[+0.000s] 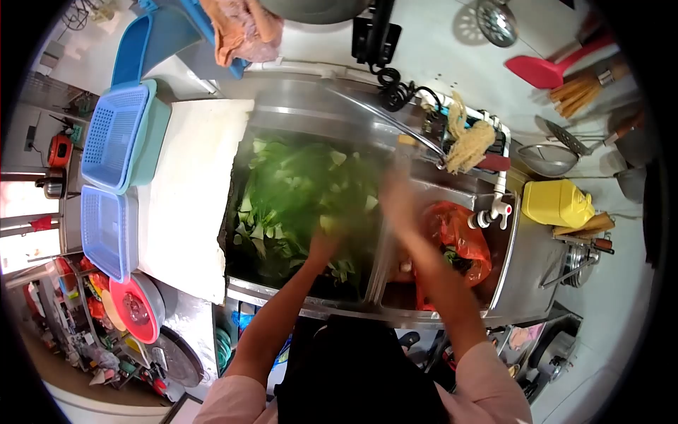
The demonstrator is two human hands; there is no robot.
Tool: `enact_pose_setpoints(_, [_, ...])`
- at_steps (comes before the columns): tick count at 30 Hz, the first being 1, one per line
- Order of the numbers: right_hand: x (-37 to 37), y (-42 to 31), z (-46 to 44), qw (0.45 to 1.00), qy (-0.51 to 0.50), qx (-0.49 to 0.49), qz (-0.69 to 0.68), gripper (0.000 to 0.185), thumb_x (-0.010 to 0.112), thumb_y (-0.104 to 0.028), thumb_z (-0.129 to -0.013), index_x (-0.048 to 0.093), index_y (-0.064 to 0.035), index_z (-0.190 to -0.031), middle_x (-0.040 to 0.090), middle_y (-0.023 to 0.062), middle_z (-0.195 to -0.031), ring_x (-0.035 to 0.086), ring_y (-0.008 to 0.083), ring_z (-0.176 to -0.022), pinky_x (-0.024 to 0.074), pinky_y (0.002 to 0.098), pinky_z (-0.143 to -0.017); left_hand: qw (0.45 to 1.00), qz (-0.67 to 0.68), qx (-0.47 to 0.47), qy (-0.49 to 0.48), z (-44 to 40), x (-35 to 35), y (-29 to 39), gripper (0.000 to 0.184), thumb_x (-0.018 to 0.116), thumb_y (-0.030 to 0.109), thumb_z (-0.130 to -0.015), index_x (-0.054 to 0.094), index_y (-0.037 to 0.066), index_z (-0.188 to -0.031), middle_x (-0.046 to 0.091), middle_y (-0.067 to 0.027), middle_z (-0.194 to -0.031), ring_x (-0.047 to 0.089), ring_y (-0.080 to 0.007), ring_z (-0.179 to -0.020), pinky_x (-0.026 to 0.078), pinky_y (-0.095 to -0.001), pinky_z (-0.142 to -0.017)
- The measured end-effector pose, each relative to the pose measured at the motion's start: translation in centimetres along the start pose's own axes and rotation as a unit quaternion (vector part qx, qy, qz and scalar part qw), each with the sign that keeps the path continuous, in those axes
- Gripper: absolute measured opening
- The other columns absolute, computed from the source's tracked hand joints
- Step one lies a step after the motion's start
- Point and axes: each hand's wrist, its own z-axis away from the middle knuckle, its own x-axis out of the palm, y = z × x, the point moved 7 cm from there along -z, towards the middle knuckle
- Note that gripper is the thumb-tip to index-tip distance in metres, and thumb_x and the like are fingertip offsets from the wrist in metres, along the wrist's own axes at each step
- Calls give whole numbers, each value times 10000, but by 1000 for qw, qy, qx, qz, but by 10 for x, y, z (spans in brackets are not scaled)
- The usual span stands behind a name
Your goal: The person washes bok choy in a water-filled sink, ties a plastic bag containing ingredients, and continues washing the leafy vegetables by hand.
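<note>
— In the left basin (pixel 367 279) of the steel sink (pixel 296 106), what lies there?

— Loose leafy greens (pixel 279 180), spread over most of it from the back edge toward the front, with pale stem pieces (pixel 337 158) scattered among them.

— And the right basin (pixel 487 288)?

— A red plastic bag (pixel 477 237), slumped open, with something dark and leafy showing at its mouth.

— Any other containers?

— Past the white board (pixel 191 198) at the sink's left edge, one blue basket (pixel 113 134) sits in a pale green tub (pixel 157 131); a second blue basket (pixel 106 233) stands just beside them.

— Where are the greens relative to the fingers?

— Around those of the left hand (pixel 325 245), which reaches in near the middle of the left basin, a pale piece at its fingertips. The right hand (pixel 397 201) is above the divider (pixel 374 267), the greens just beside it.

— Fingers apart or together?

— I can't tell: the left ones are mostly hidden, and the right hand is too blurred to read.
</note>
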Motion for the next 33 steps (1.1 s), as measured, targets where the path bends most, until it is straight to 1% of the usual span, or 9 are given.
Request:
enact_pose_setpoints(5, [163,3,105,896,-281,235,-251,596,500,-540,-948,600,-26,-1233,638,163,-1153,597,328,-1058,456,429,-872,997,22,-68,14,-55,-20,-88,511,746,291,-805,546,31,-1196,640,-72,-996,606,-184,-863,500,-332,-758])
enact_pose_setpoints(11, [276,65,145,759,-337,404,-382,785,487,-620,-928,403,-27,-1435,448,150,-1420,485,308,-1225,394,429,-993,976,79,-103,-175,-57,-12,-117,547,713,202,-782,510,34,-1262,560,-83,-1193,535,-210,-1077,438,-336,-922])
enact_pose_setpoints(13, [287,82,155,741,-339,396,-424,806,491,-627,-924,391,-18,-1443,442,157,-1428,491,301,-1214,395,424,-994,950,90,-177,-239,-49,-14,-127,691,674,361,-834,432,45,-1399,489,-110,-1354,468,-235,-1206,378,-358,-1008])
enact_pose_setpoints(16, [324,128,163,799,-329,416,-284,579,503,-560,-949,566,-24,-1161,549,86,-1102,513,233,-973,441,437,-858,913,179,-207,-303,-51,-7,-144,804,551,567,-892,352,62,-1487,402,-89,-1489,419,-252,-1291,323,-397,-1072])
enact_pose_setpoints(20, [286,93,159,789,-307,429,-315,431,503,-475,-978,549,-46,-986,487,37,-918,467,203,-859,431,432,-803,958,-72,-243,-134,-44,-26,-111,741,512,516,-931,338,57,-1486,448,-135,-1449,449,-297,-1266,364,-415,-1035])
enact_pose_setpoints(23, [346,148,180,731,-91,355,-576,376,493,-405,-1001,592,-42,-984,517,56,-907,484,220,-858,422,428,-804,963,-212,-102,-129,-57,-24,-145,715,481,470,-964,285,36,-1497,546,-196,-1314,543,-348,-1119,430,-440,-934])
enact_pose_setpoints(26, [349,149,188,746,-92,305,-585,323,480,-333,-1016,610,-41,-1064,562,75,-969,502,234,-873,417,427,-807,915,-360,-42,-174,-56,-27,-159,628,475,412,-983,330,14,-1447,613,-227,-1163,592,-379,-979,458,-454,-849])
enact_pose_setpoints(29, [303,111,168,849,-203,327,-362,367,508,-305,-1004,535,-56,-1272,555,81,-1197,510,232,-968,421,429,-844,952,-274,-67,-117,-58,-36,-185,483,478,351,-989,462,-1,-1319,623,-243,-1080,594,-394,-940,456,-452,-830])
enact_pose_setpoints(33, [328,137,174,814,-334,323,-348,514,587,-345,-954,468,-68,-1370,519,72,-1342,520,251,-1121,413,417,-960,973,-225,17,-55,-50,-41,-167,364,478,284,-993,564,-13,-1184,619,-253,-1049,585,-417,-937,452,-453,-835])
